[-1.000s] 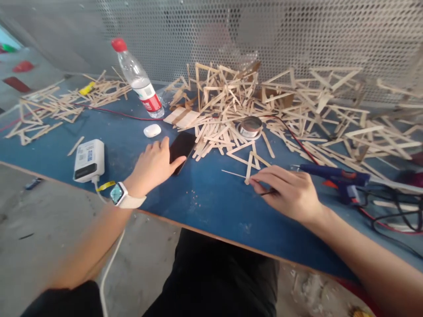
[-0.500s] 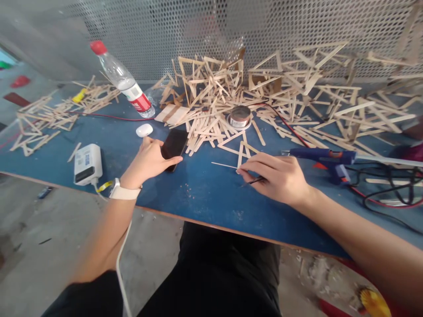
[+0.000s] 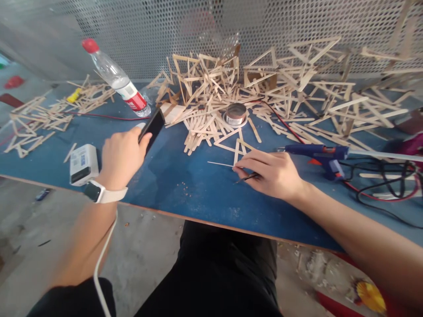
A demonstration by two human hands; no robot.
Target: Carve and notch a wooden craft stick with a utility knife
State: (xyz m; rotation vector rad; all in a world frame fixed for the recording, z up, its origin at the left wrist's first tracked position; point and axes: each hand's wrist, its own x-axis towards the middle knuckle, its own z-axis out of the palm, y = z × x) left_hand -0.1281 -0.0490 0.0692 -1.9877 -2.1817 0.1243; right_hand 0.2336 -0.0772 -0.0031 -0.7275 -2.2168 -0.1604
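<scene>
My left hand [image 3: 124, 152] is closed round a black smartphone [image 3: 154, 127], which is raised off the table and tilted up on edge. A pale smartwatch [image 3: 99, 192] is on that wrist. My right hand [image 3: 269, 171] rests low over the blue table, fingers pinched on a joined piece of craft sticks [image 3: 236, 152]. One thin stick juts out to the left from the fingertips. A slim dark pointed tool [image 3: 248, 177] also sticks out beneath these fingers; its kind is hard to tell.
Behind lies a heap of craft sticks [image 3: 205, 125] with a round tin [image 3: 235, 113] on it. A bottle [image 3: 127, 90] and a white power bank [image 3: 84, 164] are left. To the right lies a blue glue gun [image 3: 317, 152] with tangled cables. A perforated metal panel [image 3: 142, 31] stands behind.
My left hand has lifted the phone off the table, drawing it left and tipping it on edge. My right hand keeps its pinch with little change. The view has shifted slightly.
</scene>
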